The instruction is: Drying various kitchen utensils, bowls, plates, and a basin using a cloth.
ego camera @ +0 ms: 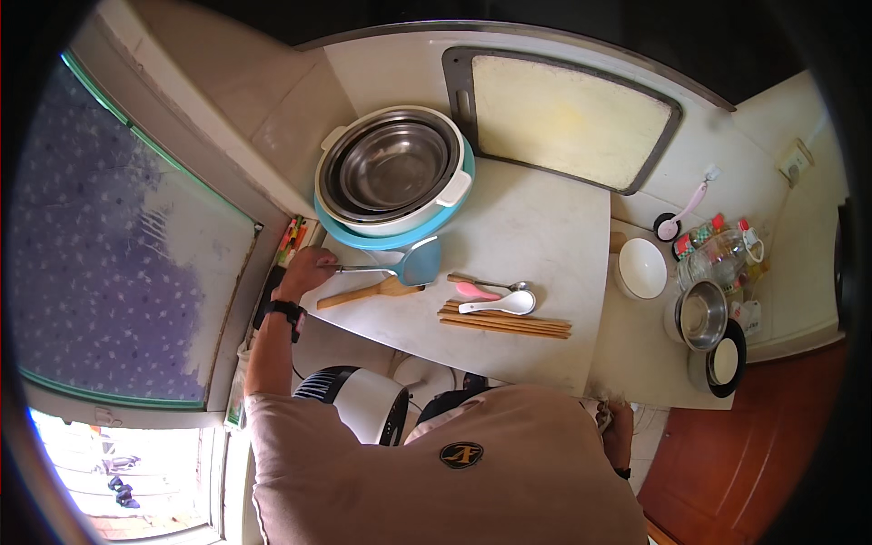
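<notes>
My left hand grips the metal handle of a turner with a teal blade over the left part of the white tabletop. Just below it lies a wooden spatula, its head partly hidden under the blade. Low at the right, beside the table's near edge, my right hand is closed around a pale, stringy thing, too small to name. Several wooden chopsticks lie in a row mid-table. Above them are a white spoon, a pink spoon and a metal spoon with a wooden handle.
Nested metal bowls sit in a white pot over a blue basin at the back left. A cutting board leans on the wall. A white bowl, metal pots and plastic bottles stand at right.
</notes>
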`<action>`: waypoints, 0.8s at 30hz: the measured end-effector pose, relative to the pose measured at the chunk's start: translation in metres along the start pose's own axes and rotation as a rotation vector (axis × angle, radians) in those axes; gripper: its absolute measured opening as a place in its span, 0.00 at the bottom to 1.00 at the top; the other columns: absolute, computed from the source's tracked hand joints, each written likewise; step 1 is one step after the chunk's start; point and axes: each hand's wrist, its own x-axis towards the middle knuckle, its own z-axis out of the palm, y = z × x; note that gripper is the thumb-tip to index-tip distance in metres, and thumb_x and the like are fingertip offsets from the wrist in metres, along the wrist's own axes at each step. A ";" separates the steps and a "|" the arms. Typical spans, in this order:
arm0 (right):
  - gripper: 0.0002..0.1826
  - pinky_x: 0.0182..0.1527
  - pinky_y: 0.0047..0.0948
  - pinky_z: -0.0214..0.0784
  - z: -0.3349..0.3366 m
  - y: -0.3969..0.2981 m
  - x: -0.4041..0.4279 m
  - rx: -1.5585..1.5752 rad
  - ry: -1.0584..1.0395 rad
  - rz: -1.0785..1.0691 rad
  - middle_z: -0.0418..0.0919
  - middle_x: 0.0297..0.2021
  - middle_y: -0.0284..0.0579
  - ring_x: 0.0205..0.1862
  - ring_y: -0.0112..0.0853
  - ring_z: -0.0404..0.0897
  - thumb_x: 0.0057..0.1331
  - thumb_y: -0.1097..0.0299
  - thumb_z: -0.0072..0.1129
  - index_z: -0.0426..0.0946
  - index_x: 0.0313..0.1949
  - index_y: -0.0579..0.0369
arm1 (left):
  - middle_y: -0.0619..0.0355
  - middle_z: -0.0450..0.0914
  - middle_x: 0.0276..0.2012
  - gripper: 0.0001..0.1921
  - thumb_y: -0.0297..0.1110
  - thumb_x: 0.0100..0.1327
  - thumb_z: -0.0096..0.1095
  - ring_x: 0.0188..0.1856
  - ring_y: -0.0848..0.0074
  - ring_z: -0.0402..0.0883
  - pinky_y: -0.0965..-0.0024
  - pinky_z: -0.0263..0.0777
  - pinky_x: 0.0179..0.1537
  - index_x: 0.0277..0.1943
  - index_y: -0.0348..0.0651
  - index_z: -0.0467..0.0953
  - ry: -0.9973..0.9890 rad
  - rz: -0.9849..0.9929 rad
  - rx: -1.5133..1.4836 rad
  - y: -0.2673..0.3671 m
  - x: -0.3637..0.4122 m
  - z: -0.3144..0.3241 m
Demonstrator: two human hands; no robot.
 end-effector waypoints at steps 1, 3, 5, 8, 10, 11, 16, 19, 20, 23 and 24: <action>0.10 0.21 0.21 0.63 0.003 -0.001 -0.004 0.018 0.004 0.004 0.73 0.23 0.41 0.19 0.26 0.70 0.56 0.78 0.50 0.70 0.39 0.61 | 0.50 0.84 0.33 0.12 0.31 0.51 0.63 0.40 0.60 0.83 0.64 0.74 0.45 0.39 0.39 0.82 0.049 0.009 -0.036 0.003 0.001 0.002; 0.10 0.21 0.21 0.63 0.006 -0.002 -0.005 0.033 0.004 0.006 0.72 0.23 0.41 0.19 0.26 0.70 0.56 0.78 0.50 0.70 0.40 0.61 | 0.50 0.84 0.33 0.12 0.30 0.51 0.62 0.39 0.59 0.82 0.63 0.74 0.45 0.39 0.39 0.82 0.102 0.013 -0.073 0.001 0.001 0.007; 0.11 0.21 0.22 0.63 0.002 0.002 0.000 0.062 0.011 0.013 0.73 0.22 0.41 0.19 0.26 0.70 0.56 0.79 0.49 0.70 0.40 0.61 | 0.49 0.83 0.32 0.10 0.29 0.52 0.62 0.36 0.61 0.83 0.64 0.74 0.41 0.38 0.39 0.82 0.323 0.037 -0.112 -0.007 0.004 0.015; 0.11 0.20 0.22 0.64 -0.010 0.009 0.013 0.053 -0.016 0.038 0.73 0.22 0.42 0.18 0.27 0.70 0.56 0.78 0.50 0.70 0.40 0.62 | 0.50 0.83 0.31 0.08 0.27 0.56 0.60 0.32 0.67 0.83 0.67 0.74 0.36 0.38 0.38 0.82 0.685 -0.219 -0.167 0.008 0.013 0.006; 0.10 0.20 0.22 0.64 -0.018 0.014 0.022 0.047 -0.013 0.046 0.74 0.22 0.42 0.17 0.27 0.70 0.56 0.77 0.51 0.70 0.40 0.62 | 0.51 0.83 0.31 0.07 0.27 0.58 0.58 0.31 0.70 0.82 0.69 0.73 0.34 0.38 0.38 0.82 0.815 -0.223 -0.311 0.035 0.018 -0.017; 0.10 0.20 0.23 0.64 -0.020 0.015 0.026 0.043 -0.004 0.056 0.74 0.21 0.42 0.17 0.27 0.71 0.56 0.77 0.51 0.70 0.39 0.62 | 0.51 0.83 0.31 0.07 0.27 0.60 0.57 0.29 0.73 0.81 0.70 0.73 0.33 0.38 0.37 0.81 0.937 -0.220 -0.457 0.044 0.024 -0.025; 0.10 0.20 0.23 0.64 -0.014 0.008 0.029 0.027 -0.041 0.073 0.74 0.22 0.42 0.17 0.28 0.70 0.56 0.76 0.52 0.71 0.38 0.61 | 0.39 0.82 0.40 0.18 0.34 0.54 0.58 0.43 0.47 0.81 0.54 0.74 0.46 0.47 0.35 0.78 0.554 -0.305 -0.323 0.091 0.078 -0.053; 0.10 0.20 0.23 0.64 -0.017 0.009 0.029 0.057 -0.073 0.025 0.75 0.22 0.42 0.17 0.27 0.71 0.55 0.76 0.52 0.71 0.38 0.61 | 0.37 0.81 0.40 0.20 0.35 0.51 0.58 0.46 0.45 0.80 0.55 0.73 0.48 0.45 0.33 0.79 0.312 -0.389 0.109 0.114 0.105 -0.057; 0.10 0.20 0.23 0.64 -0.020 0.012 0.028 0.074 -0.090 -0.010 0.74 0.22 0.42 0.17 0.27 0.71 0.55 0.76 0.52 0.71 0.38 0.61 | 0.37 0.81 0.40 0.20 0.35 0.51 0.58 0.46 0.45 0.80 0.55 0.73 0.48 0.45 0.33 0.79 0.318 -0.377 0.112 0.115 0.109 -0.058; 0.10 0.20 0.22 0.64 -0.030 0.019 0.026 0.107 -0.006 0.004 0.74 0.22 0.41 0.18 0.27 0.71 0.56 0.75 0.52 0.71 0.39 0.61 | 0.35 0.80 0.41 0.20 0.36 0.49 0.57 0.50 0.46 0.78 0.55 0.72 0.51 0.43 0.31 0.79 0.209 -0.396 0.116 0.114 0.126 -0.054; 0.10 0.20 0.22 0.64 -0.034 0.021 0.022 0.126 0.006 -0.001 0.74 0.22 0.41 0.18 0.27 0.71 0.56 0.75 0.52 0.71 0.39 0.61 | 0.34 0.81 0.39 0.19 0.36 0.50 0.57 0.46 0.48 0.81 0.55 0.73 0.49 0.41 0.30 0.79 0.305 -0.436 0.099 0.109 0.126 -0.050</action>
